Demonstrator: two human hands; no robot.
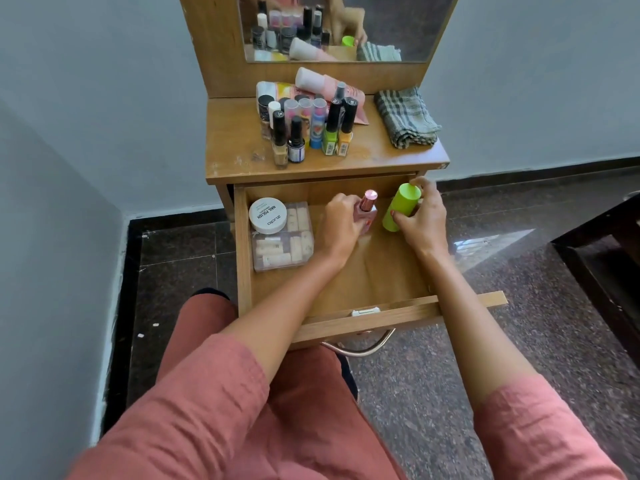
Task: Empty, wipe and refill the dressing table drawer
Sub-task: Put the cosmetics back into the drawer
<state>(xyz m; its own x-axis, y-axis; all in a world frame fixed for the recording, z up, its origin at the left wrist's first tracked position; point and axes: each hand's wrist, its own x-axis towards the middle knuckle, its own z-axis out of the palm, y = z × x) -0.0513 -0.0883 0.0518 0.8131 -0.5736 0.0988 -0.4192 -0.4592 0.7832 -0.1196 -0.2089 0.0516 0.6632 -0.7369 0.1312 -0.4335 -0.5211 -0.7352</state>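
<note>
A: Drawer (363, 271) stands pulled out toward you in the head view, with both your hands inside it at the far end.

B: What are they doing?

A: Your left hand (341, 225) is wrapped around a pink bottle (367, 211) with a rosy metallic cap, held upright. Your right hand (424, 220) grips a green bottle (401, 207), tilted, at the far right corner.

B: And the rest of the drawer?

A: At the far left lies a clear plastic box (282, 242) of small pale items, and a white round jar (267, 216) labelled nail polish sits on top of it. The near half shows bare wood.

B: Up on the surface (235, 147)?

A: A cluster of nail polish bottles (311, 129) stands in the middle, with tubes (325, 83) lying behind them against the mirror's (398, 22) base. A folded checked cloth (407, 117) rests at the right, well apart from the bottles.
</note>
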